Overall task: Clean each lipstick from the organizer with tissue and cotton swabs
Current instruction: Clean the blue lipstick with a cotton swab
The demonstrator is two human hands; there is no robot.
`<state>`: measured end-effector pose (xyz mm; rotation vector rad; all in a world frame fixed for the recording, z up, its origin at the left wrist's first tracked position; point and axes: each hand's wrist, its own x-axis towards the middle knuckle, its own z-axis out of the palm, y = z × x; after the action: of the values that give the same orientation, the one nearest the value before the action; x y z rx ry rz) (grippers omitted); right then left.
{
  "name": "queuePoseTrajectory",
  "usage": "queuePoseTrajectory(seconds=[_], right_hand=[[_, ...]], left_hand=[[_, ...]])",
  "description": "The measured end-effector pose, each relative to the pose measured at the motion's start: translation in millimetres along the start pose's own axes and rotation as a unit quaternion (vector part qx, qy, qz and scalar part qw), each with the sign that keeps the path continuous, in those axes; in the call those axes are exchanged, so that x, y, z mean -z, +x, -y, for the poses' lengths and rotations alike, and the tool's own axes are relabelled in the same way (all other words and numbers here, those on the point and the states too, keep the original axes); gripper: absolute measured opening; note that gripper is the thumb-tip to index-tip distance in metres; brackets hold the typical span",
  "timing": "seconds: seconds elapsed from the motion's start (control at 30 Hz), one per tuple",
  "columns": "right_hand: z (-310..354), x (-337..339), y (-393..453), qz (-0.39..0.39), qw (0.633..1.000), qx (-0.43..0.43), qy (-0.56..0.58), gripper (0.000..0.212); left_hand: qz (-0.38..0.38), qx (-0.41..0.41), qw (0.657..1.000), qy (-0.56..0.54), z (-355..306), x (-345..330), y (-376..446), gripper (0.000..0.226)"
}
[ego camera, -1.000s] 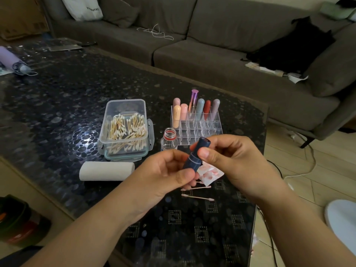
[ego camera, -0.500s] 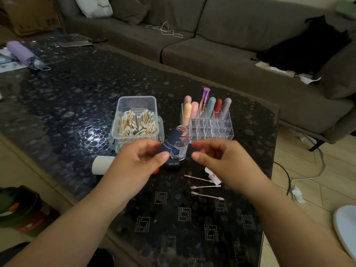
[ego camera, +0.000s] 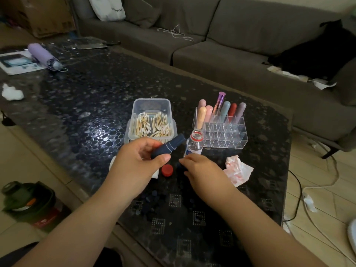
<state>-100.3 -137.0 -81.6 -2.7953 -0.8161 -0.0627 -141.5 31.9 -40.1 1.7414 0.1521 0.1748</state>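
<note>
Change, right hand: a second ago both hands met on the dark blue lipstick [ego camera: 167, 147] in front of the organizer [ego camera: 221, 130]; the right hand [ego camera: 200, 168] has since let go and dropped to the surface [ego camera: 192, 218], just near of the open bottle [ego camera: 194, 144].
Change, lipstick: it has moved left with the left hand [ego camera: 134, 166] and now points up and right, over the near edge of the cotton swab box [ego camera: 152, 120].
Meaning for the task: judged a hand-over between steps. The right hand seems to reach for a dark piece under its fingers, perhaps the cap; the frame is too dim to say.
Left grip: clenched round the lower barrel, thumb across the front, upper half free.
Right grip: fingers curled downward on the surface; whether they pinch anything cannot be told.
Nearby items: the red bottle cap [ego camera: 167, 170] lies between the hands; the stained tissue [ego camera: 238, 170] lies right of the right hand.
Remaining lipsticks: seven stand in the organizer's far rows.
</note>
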Motion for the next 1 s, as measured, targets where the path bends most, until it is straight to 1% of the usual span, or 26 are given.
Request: queuePoseTrajectory(seconds=[0.03, 0.1, 0.17, 0.2, 0.27, 0.33, 0.37, 0.4, 0.43, 0.47, 0.5, 0.53, 0.63, 0.7, 0.87, 1.0], right_hand=[[0.1, -3.1, 0.8, 0.020, 1.000, -0.005, -0.023, 0.047], [0.2, -6.8, 2.1, 0.035, 0.998, -0.010, -0.051, 0.049], [0.4, -5.7, 2.2, 0.036, 0.997, -0.002, -0.066, 0.040], [0.3, -2.7, 1.2, 0.029, 0.998, 0.001, -0.051, 0.034], [0.8, 10.5, -3.4, -0.014, 0.999, -0.017, 0.041, 0.028], [3.1, 34.3, -10.0, -0.085, 0.980, -0.070, 0.165, 0.023], [3.2, 47.5, -14.1, -0.113, 0.956, -0.101, 0.249, 0.019], [2.9, 60.7, -18.5, -0.136, 0.918, -0.124, 0.352, 0.018], [1.4, 72.0, -23.2, -0.152, 0.869, -0.135, 0.451, 0.018], [-0.5, 81.4, -28.0, -0.162, 0.828, -0.141, 0.519, 0.018], [-3.2, 87.2, -31.9, -0.167, 0.804, -0.143, 0.552, 0.017], [-5.6, 90.7, -35.5, -0.167, 0.795, -0.143, 0.565, 0.017], [-10.4, 91.6, -41.5, -0.159, 0.789, -0.146, 0.575, 0.017], [-12.9, 91.3, -44.7, -0.153, 0.793, -0.143, 0.572, 0.018], [-21.0, 96.0, -53.8, -0.134, 0.825, -0.141, 0.531, 0.018], [-25.9, 95.5, -59.9, -0.130, 0.863, -0.144, 0.466, 0.018]], left_hand=[[0.004, 0.002, 1.000, 0.004, 1.4, 0.6, 0.5, 0.021], [0.008, 0.008, 1.000, 0.007, 4.0, 2.1, 1.5, 0.020], [0.009, 0.011, 1.000, 0.009, 4.9, 3.0, 1.4, 0.021], [0.011, 0.012, 1.000, 0.008, 4.8, 3.0, 1.3, 0.021], [0.016, 0.012, 1.000, 0.004, 3.8, 2.9, 1.0, 0.021], [0.022, 0.013, 1.000, 0.000, 1.4, 2.2, 0.4, 0.021], [0.026, 0.013, 1.000, -0.004, 0.0, 1.4, 0.0, 0.021], [0.032, 0.012, 0.999, -0.010, -1.8, 0.2, -0.7, 0.021], [0.040, 0.010, 0.999, -0.019, -4.1, -1.5, -1.9, 0.021], [0.051, 0.007, 0.998, -0.030, -6.6, -3.6, -3.7, 0.021], [0.062, 0.003, 0.997, -0.041, -9.0, -6.2, -5.4, 0.021], [0.072, 0.001, 0.996, -0.046, -11.0, -8.8, -6.8, 0.022], [0.093, -0.006, 0.995, -0.044, -13.8, -17.1, -9.3, 0.027], [0.108, -0.010, 0.993, -0.040, -14.5, -23.3, -9.0, 0.027], [0.126, -0.013, 0.991, -0.042, -14.9, -39.9, -7.8, 0.025], [0.135, -0.022, 0.990, -0.022, -14.5, -50.0, -6.9, 0.025]])
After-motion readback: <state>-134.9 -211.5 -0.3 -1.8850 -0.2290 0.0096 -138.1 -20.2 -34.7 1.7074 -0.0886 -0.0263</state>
